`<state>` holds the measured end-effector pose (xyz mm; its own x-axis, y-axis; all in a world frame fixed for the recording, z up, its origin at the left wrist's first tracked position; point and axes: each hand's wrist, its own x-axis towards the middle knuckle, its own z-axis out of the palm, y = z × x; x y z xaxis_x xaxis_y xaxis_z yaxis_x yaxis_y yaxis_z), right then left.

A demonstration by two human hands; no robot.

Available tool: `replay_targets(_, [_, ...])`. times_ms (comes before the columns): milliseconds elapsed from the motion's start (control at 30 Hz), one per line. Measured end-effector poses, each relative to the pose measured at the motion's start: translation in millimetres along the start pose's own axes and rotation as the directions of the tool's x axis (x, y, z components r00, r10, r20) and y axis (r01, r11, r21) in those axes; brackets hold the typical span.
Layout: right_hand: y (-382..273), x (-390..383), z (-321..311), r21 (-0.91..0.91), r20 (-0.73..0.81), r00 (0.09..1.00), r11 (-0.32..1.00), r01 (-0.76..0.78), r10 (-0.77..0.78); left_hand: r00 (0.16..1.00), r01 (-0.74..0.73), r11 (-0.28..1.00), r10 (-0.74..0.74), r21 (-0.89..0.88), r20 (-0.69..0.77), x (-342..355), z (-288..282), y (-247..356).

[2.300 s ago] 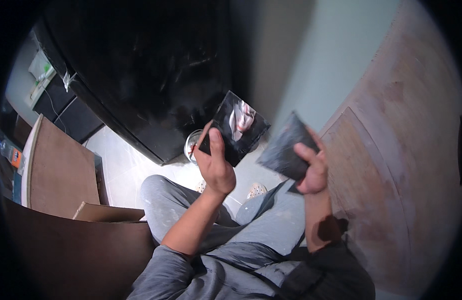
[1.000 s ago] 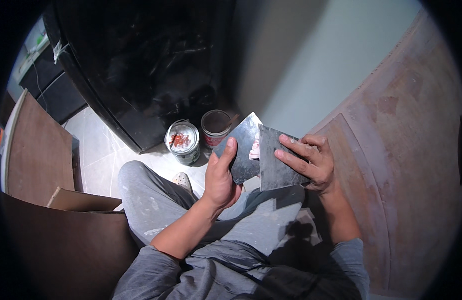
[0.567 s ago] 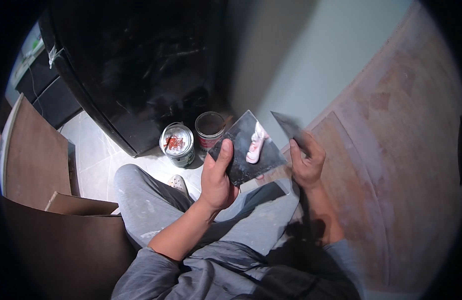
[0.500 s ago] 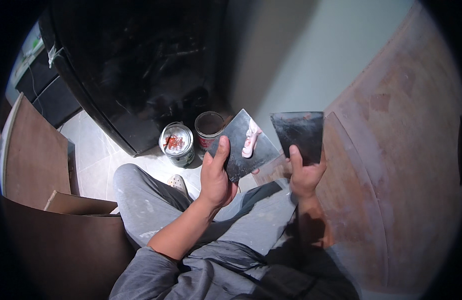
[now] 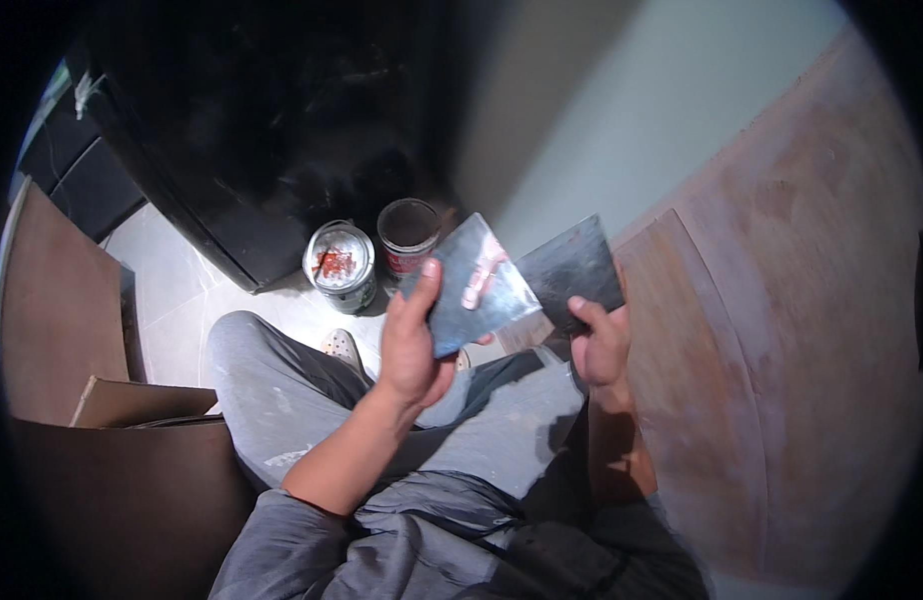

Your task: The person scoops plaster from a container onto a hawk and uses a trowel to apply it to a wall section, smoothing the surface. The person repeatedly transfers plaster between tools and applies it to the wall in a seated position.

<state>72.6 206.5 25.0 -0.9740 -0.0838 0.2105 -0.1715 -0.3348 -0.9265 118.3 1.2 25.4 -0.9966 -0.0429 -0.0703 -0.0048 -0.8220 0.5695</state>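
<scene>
My left hand (image 5: 414, 355) is closed round a square metal spreader plate (image 5: 452, 315), its thumb on the top face. A pale pink-white blob of paste (image 5: 480, 280) lies on that plate. My right hand (image 5: 602, 350) grips a darker metal plate (image 5: 577, 265) from below with the thumb over its face; its left corner is close beside the first plate, and I cannot tell if they touch. Just beyond my left hand on the floor stand a silver can (image 5: 340, 282) with red smears on top and an open dark can (image 5: 407, 226) with a red label.
A black panel (image 5: 242, 120) stands ahead, beside a pale wall (image 5: 682, 100). A patched plywood surface (image 5: 802, 350) runs along my right. Curved wooden boards (image 5: 67, 310) and folded cardboard (image 5: 142, 400) are at my left. My bent legs (image 5: 282, 390) and speckled shoes (image 5: 342, 350) are below.
The plates overlapped a second ago, came apart half a second ago, and are now closer, the right one tilted differently. Both hands and the cans sit a little further left in view.
</scene>
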Motion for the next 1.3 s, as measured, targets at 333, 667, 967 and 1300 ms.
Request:
replay_targets(333, [-67.9,17.0,4.1,-0.703,0.492,0.854,0.501,0.505,-0.17,0.994,-0.111,0.973,0.104,0.202,0.044,-0.6,-12.2,-0.9])
replay_targets(667, [-96.9,26.5,35.2,-0.506,0.843,0.526,-0.165,0.847,0.112,0.974,-0.225,0.925,0.22,0.308,0.052,-2.2,-7.0,-11.6])
replay_targets(967, [-102.9,21.6,46.6,-0.502,0.822,0.541,-0.222,0.836,0.178,0.978,-0.204,0.905,0.206,0.375,0.034,-5.2,-3.8,-12.8])
replay_targets(1300, [-102.7,20.7,41.5,-0.472,0.828,0.497,-0.154,0.868,0.259,0.98,-0.2,0.868,0.183,0.454,0.082,-2.3,-4.4,-15.8])
